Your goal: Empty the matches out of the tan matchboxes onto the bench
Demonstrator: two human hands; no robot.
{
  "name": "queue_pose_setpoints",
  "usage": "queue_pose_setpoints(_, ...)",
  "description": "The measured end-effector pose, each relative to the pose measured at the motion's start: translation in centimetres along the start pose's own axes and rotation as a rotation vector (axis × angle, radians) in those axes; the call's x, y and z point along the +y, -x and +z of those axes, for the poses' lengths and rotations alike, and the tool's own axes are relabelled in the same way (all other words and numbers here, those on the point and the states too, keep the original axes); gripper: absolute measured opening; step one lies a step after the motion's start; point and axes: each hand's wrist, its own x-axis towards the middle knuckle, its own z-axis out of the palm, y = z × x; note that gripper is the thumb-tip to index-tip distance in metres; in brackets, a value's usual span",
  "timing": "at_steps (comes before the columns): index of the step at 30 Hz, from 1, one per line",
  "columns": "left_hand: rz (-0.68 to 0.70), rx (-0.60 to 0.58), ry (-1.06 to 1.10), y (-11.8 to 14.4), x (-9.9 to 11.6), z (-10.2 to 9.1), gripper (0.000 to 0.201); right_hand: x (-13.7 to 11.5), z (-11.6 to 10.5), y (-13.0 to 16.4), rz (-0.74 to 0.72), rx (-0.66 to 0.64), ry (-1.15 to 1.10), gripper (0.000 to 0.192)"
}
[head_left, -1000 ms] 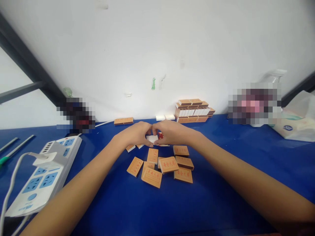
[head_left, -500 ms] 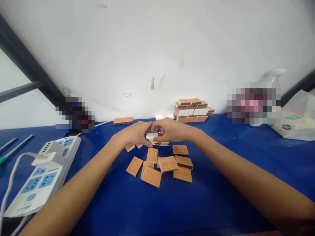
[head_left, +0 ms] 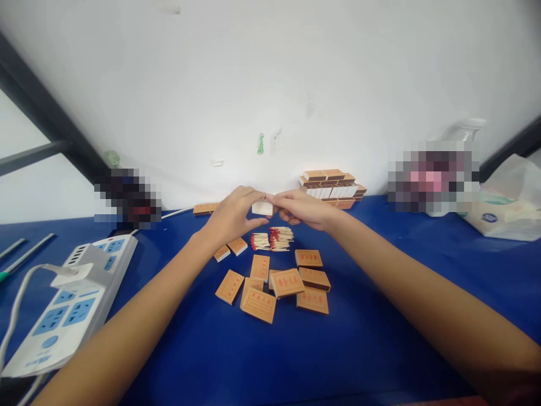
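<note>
Head view. Both hands meet just above frame centre, raised off the blue counter (head_left: 380, 316). Left hand (head_left: 230, 217) and right hand (head_left: 302, 208) pinch a small white tray (head_left: 262, 208) between their fingertips, one hand at each short end; both hands closed on it, neither one free. Tray long axis runs left-right across the frame, roughly level. Whether anything sits inside the tray cannot be told at this size. Directly below the tray, toward the frame's lower edge, lies a pile of red-tipped matches (head_left: 273, 239) on the counter, apart from the hands. Sticks lie mostly left-right, parallel to the tray's long axis; red heads show at the left end and mid-pile. Pile sits about midway between the two hands, marginally under the right fingertips. Below the pile, loose orange matchboxes (head_left: 274, 282) scattered flat, some overlapping. Stacked matchboxes (head_left: 332, 189) against the white wall, right of the hands. White power strip (head_left: 67, 299) at lower left; a tissue pack (head_left: 502, 217) at far right.
</note>
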Motion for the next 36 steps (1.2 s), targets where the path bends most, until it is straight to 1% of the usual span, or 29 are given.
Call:
queue_pose_setpoints(3,0.005,0.028,-0.017,0.0,-0.1,0.3,0.032,0.5,0.2,-0.3,0.023,-0.025,-0.089,0.05)
queue_pose_setpoints(7,-0.055,-0.037,-0.032,0.1,-0.4,0.4,0.036,1.0,0.2,-0.5,0.053,-0.067,-0.069,0.052)
queue_pose_setpoints(9,-0.117,-0.043,-0.061,0.3,-0.9,0.5,0.038,0.9,-0.3,-0.5,0.074,-0.028,-0.007,0.051)
queue_pose_setpoints(13,-0.272,-0.033,-0.125,0.6,-2.5,0.7,0.035,0.0,-2.3,-0.3,0.072,0.127,0.124,0.048)
queue_pose_setpoints(16,-0.309,-0.067,-0.122,0.2,-3.7,1.2,0.031,-0.5,-4.0,0.0,0.063,0.15,0.143,0.051)
queue_pose_setpoints(19,-0.288,-0.091,-0.143,-1.1,-4.4,2.0,0.025,-0.8,-4.9,0.3,0.044,0.1,0.148,0.05)
queue_pose_setpoints(24,-0.302,-0.104,-0.232,-3.6,-4.1,3.7,0.025,-1.8,-5.0,1.2,0.008,-0.073,0.274,0.048)
queue_pose_setpoints(28,-0.298,-0.078,-0.229,-4.3,-3.8,4.7,0.023,-2.8,-5.2,2.1,-0.017,-0.107,0.371,0.05)
queue_pose_setpoints(30,-0.281,-0.059,-0.204,-4.3,-4.0,4.3,0.025,-3.2,-5.4,2.4,-0.031,-0.117,0.399,0.049)
queue_pose_setpoints(32,-0.27,-0.061,-0.158,-4.1,-4.8,2.9,0.028,-3.4,-5.5,2.6,-0.048,-0.115,0.416,0.048)
queue_pose_setpoints(33,-0.283,-0.087,-0.123,-3.9,-5.4,1.8,0.026,-3.5,-5.6,2.6,-0.054,-0.114,0.421,0.047)
queue_pose_setpoints(34,-0.325,-0.123,-0.092,-3.5,-6.2,0.5,0.024,-3.6,-5.7,2.7,-0.058,-0.113,0.424,0.046)
queue_pose_setpoints(36,-0.426,-0.194,-0.104,-2.7,-7.7,-2.2,0.028,-3.7,-5.7,2.8,-0.059,-0.116,0.428,0.044)
